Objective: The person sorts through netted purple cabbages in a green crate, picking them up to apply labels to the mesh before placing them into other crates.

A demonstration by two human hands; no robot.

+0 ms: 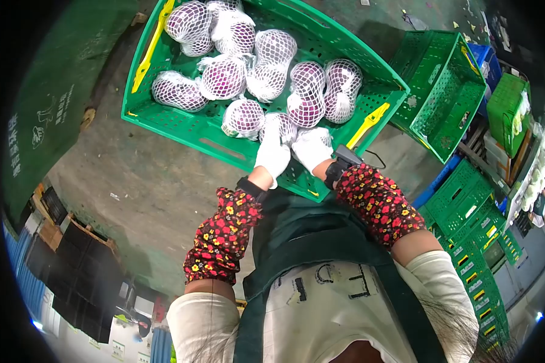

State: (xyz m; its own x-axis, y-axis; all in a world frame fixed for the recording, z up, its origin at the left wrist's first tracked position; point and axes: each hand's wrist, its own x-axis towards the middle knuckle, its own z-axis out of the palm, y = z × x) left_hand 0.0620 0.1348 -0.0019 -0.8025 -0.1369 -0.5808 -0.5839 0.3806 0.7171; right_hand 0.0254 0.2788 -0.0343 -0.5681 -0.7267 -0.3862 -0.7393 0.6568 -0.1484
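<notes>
A green plastic crate [224, 148] lies in front of me, holding several round purple vegetables [224, 77] in white foam net sleeves; their exact kind is hard to tell through the netting. At the crate's near side, my left hand [272, 156], in a white glove, is closed on a netted purple vegetable [283, 126], thumb and fingers over its near end. Close beside it on the right, my right hand [312, 148], also gloved, is curled in at the same vegetable's side. Its fingertips are partly hidden.
To the right stands another green crate [448, 103], with a green box [507, 115] beyond it. Stacked green crates [475, 266] line the lower right. A large dark green surface [48, 78] with white print rises at the left. Black stacked panels [82, 278] stand lower left.
</notes>
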